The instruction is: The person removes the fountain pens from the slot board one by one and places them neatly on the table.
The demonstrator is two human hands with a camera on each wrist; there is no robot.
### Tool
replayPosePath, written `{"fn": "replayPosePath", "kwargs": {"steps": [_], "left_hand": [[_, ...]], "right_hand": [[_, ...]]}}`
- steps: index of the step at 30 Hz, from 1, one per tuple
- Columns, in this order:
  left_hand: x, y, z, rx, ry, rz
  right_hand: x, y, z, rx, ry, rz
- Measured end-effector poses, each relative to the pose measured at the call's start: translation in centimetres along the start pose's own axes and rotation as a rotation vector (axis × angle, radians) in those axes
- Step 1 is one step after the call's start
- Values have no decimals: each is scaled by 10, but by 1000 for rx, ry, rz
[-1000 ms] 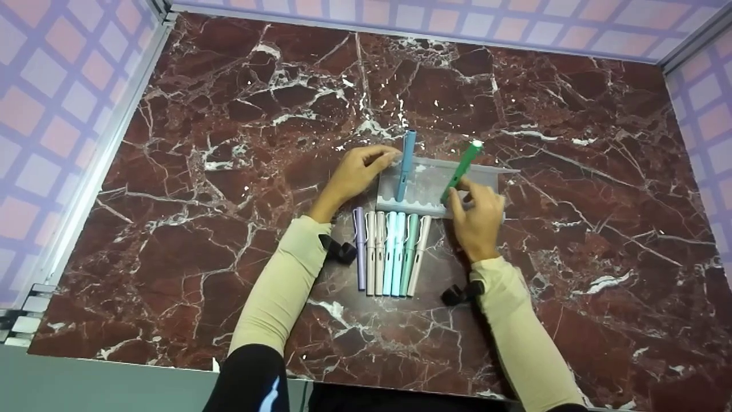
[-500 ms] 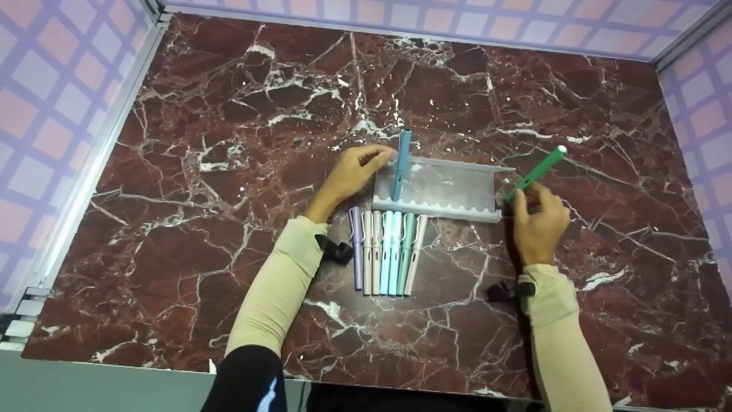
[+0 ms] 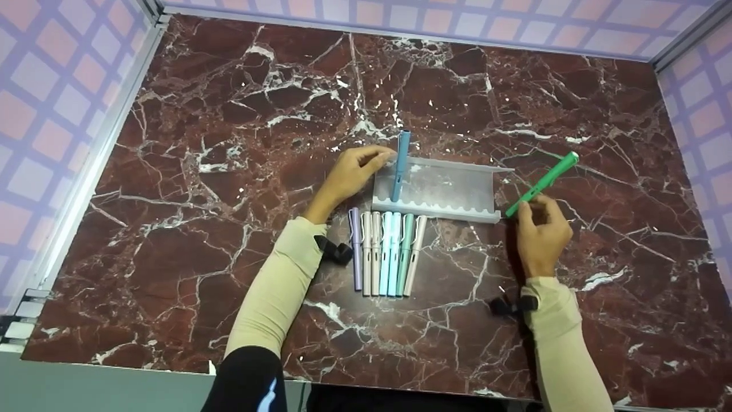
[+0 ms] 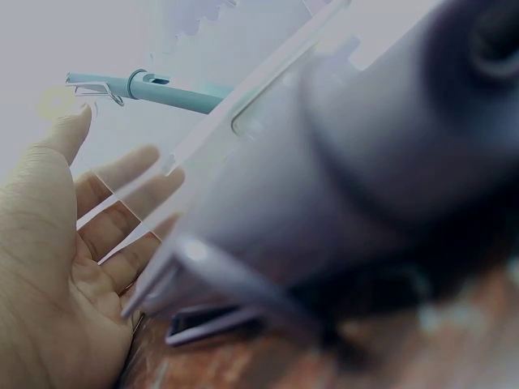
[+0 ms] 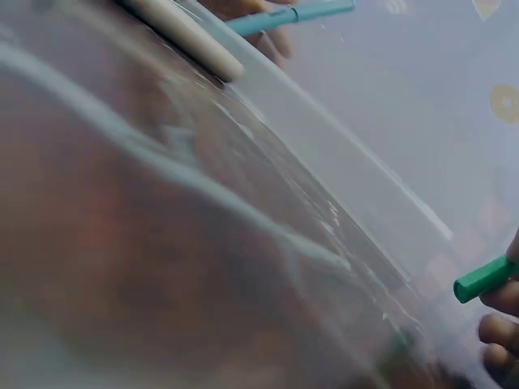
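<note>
A clear plastic pen case [image 3: 452, 180], with a notched strip along its front, lies mid-table in the head view. My left hand [image 3: 357, 171] pinches its back left corner between thumb and fingers; through the plastic, fingers [image 4: 113, 215] show in the left wrist view. A blue pen [image 3: 401, 169] leans in the case's left part, its lower end at the notches. Right of the case, my right hand [image 3: 543, 229] holds a green pen [image 3: 546, 182] tilted, pinched near its lower end. That end [image 5: 478, 282] points toward the case's right side in the right wrist view.
In front of the case lies a row of several pens: a purple pen [image 3: 357, 252] at the left, light blue pens [image 3: 390, 257] in the middle, a beige pen [image 3: 416, 257] at the right. Patterned panels [image 3: 400, 26] border the marbled table [image 3: 229, 103].
My right hand has carried the green pen from over the case out past its right end, then slightly toward me. My left hand and the blue pen have stayed in place.
</note>
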State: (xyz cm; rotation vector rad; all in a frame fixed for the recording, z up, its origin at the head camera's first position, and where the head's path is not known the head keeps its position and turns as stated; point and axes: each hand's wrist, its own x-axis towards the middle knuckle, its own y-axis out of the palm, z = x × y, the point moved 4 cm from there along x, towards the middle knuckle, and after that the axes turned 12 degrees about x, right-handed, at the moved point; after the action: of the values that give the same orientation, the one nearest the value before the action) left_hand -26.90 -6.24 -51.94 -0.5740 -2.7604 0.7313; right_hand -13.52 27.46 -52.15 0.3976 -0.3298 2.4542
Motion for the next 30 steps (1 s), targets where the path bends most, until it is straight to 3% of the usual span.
{"fn": "replayPosePath", "kwargs": {"steps": [6,10,15,20,26,30], "left_hand": [[1,2,-2,-14,-24,4],[1,3,-3,-25,-19,8],[1,3,-1,-10,-2,-10],[-1,3,1,10,6,4],[0,1,-1,-5,24,-14],[0,1,-1,-15,36,-26]], "right_hand": [[-28,-16,6,407,231,19],[-46,-27,8,538,342,25],[-56,-30,9,572,348,81],[-62,-19,11,538,361,152],[-73,13,19,458,346,319],[-80,43,28,488,323,439]]}}
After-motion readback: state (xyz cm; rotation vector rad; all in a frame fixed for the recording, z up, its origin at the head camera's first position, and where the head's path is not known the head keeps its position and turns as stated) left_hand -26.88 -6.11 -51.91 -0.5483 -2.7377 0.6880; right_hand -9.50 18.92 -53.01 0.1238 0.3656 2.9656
